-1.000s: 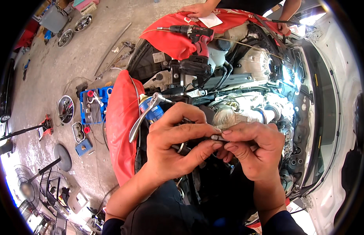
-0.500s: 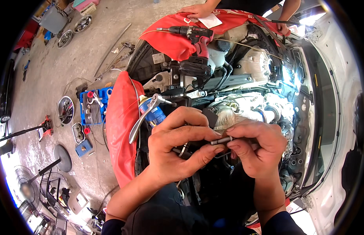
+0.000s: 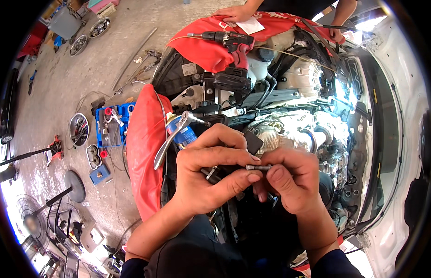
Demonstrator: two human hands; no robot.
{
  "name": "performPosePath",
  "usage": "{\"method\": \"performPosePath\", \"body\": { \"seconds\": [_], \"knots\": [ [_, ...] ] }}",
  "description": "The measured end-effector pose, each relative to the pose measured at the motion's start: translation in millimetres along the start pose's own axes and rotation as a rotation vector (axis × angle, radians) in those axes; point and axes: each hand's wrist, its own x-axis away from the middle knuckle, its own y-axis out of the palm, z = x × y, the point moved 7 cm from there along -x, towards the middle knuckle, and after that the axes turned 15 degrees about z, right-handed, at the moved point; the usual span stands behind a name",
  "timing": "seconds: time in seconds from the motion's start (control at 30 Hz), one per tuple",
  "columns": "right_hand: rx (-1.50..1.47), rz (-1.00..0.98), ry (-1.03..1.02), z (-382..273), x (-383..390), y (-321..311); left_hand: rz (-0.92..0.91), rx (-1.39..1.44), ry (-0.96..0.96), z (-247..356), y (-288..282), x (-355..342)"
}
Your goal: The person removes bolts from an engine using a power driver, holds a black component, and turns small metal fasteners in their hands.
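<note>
Over the open engine bay, a short threaded metal bolt lies crosswise between my two hands. My left hand pinches its left end between thumb and forefinger. My right hand is closed with thumb and forefinger at the right end, which its fingertips hide. A dark rod-like piece with a bright ring shows within the curve of my left hand; whether I hold it, I cannot tell. Just beyond that hand, a ratchet wrench leans against a blue spray can.
A cordless drill rests on a red fender cover at the far side. Another person's hand touches that cover. The raised hood stands at right. On the floor at left are a blue toolbox and a parts bowl.
My right hand has shifted left and turned, its thumb now covering more of the bolt's right end. The left hand keeps its pinch in nearly the same place.
</note>
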Motion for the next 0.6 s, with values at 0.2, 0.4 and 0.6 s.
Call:
{"method": "performPosePath", "body": {
  "seconds": [0.2,0.4,0.6],
  "knots": [
    [-0.271,-0.08,0.306,11.3,4.7,10.2,-0.027,0.022,0.001,-0.7,1.1,0.4],
    [-0.088,-0.082,0.215,11.1,4.7,5.3,-0.051,0.006,0.01,3.6,2.4,0.1],
    [-0.101,-0.007,0.088,5.0,4.1,3.9,-0.039,0.017,0.025,2.3,2.0,1.8]
  ]
}}
